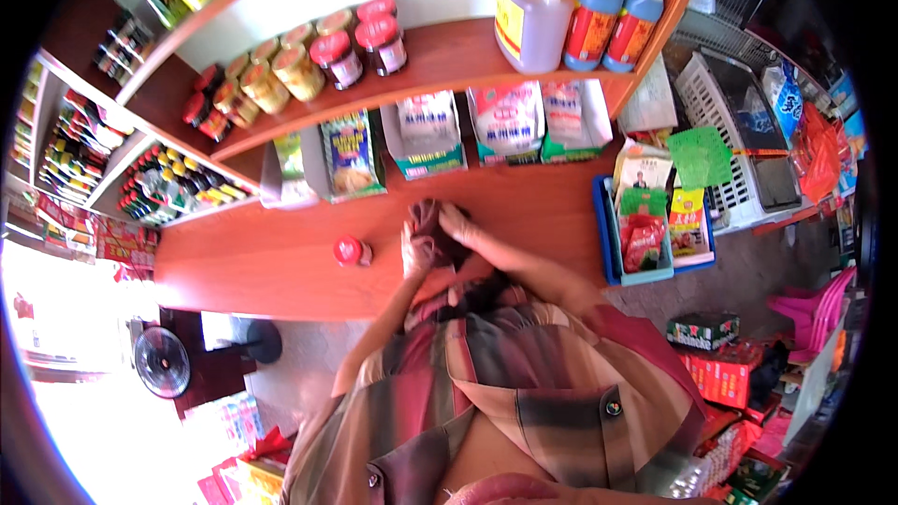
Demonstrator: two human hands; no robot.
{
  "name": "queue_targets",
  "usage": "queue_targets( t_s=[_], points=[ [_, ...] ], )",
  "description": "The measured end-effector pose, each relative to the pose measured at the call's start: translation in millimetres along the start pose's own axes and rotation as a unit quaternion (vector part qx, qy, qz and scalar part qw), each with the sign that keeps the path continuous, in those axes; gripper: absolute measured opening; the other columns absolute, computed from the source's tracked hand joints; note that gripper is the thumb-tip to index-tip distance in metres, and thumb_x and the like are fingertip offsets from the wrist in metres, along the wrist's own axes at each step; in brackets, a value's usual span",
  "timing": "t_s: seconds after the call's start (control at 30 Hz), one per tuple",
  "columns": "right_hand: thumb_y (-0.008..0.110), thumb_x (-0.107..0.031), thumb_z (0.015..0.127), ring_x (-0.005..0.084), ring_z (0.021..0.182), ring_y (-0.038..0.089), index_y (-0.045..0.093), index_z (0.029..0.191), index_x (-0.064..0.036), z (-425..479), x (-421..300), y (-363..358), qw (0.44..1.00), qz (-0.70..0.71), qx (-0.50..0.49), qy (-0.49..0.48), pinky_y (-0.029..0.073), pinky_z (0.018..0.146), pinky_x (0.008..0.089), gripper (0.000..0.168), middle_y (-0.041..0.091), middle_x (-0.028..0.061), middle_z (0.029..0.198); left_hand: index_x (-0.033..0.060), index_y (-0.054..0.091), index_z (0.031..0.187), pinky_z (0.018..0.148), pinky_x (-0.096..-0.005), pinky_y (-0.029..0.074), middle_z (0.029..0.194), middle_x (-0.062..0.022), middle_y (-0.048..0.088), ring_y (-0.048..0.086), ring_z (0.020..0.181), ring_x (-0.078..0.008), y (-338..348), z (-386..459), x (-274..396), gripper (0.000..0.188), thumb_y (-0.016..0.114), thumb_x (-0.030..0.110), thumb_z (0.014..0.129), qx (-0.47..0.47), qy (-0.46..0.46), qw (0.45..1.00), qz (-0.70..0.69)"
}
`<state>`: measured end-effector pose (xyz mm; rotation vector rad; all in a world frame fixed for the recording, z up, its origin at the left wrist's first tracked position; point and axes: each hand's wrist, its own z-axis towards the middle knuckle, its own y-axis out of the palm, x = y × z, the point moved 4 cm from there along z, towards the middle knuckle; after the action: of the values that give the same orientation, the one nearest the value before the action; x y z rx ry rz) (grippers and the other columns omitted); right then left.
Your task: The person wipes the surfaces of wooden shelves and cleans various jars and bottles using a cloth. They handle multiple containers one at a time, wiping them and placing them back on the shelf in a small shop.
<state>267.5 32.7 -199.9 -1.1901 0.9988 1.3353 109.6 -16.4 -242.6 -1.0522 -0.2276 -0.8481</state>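
Observation:
Both my hands hold a dark maroon cloth [429, 224] just above the wooden counter, close to my body. My left hand [417, 252] grips its left side, with the fingers partly wrapped in its folds. My right hand [459, 226] lies on the cloth's upper right side, fingers bent onto it. Whether anything is inside the cloth cannot be seen. To the left of my hands a small jar with a red lid [352, 251] stands on the counter, apart from them.
The wooden counter [266, 259] runs left under shelves. Jars [300, 73] and large jugs [530, 14] stand on the shelf above. Open boxes of packets [426, 133] line the counter's back. At right are baskets of packets [642, 252]; a fan [163, 362] stands lower left.

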Motion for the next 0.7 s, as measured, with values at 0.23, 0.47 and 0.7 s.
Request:
queue_targets(
  t_s=[0.23, 0.47, 0.7],
  points=[
    [0.064, -0.020, 0.090, 0.0333, 0.107, 0.062, 0.067, 0.113, -0.002, -28.3, -25.3, -14.2, 0.993, -0.091, 0.000, -0.076, 0.048, 0.096, 0.0450, 0.030, 0.066, 0.0212, 0.110, 0.0069, 0.054, 0.131, 0.087, -0.0499, 0.054, 0.117, -0.0234, 0.059, 0.062, 0.103, -0.0448, -31.9, 41.4, 70.5, 0.059, 0.073, 0.022, 0.078, -0.121, -0.102, 0.987, -0.018],
    [0.062, -0.009, 0.087, 0.0431, 0.107, 0.060, 0.066, 0.113, 0.000, -50.1, -123.7, -10.2, 0.970, -0.188, 0.097, -0.123, 0.049, 0.095, 0.0465, 0.027, 0.062, 0.0233, 0.115, 0.0021, 0.052, 0.126, 0.083, -0.0470, 0.055, 0.107, -0.0215, 0.066, 0.067, 0.100, -0.0413, -58.1, 54.9, 89.6, 0.055, 0.077, 0.022, 0.082, -0.061, -0.101, 0.988, -0.101],
    [0.061, -0.017, 0.093, 0.0287, 0.096, 0.066, 0.066, 0.105, 0.000, -39.9, -51.1, -41.2, 0.988, 0.115, 0.055, 0.082, 0.052, 0.088, 0.0387, 0.021, 0.068, 0.0150, 0.102, 0.0050, 0.057, 0.121, 0.090, -0.0411, 0.058, 0.113, -0.0153, 0.071, 0.071, 0.104, -0.0321, -119.1, 119.9, 195.3, 0.073, 0.096, 0.021, 0.062, 0.002, -0.106, 0.972, -0.209]
  ],
)
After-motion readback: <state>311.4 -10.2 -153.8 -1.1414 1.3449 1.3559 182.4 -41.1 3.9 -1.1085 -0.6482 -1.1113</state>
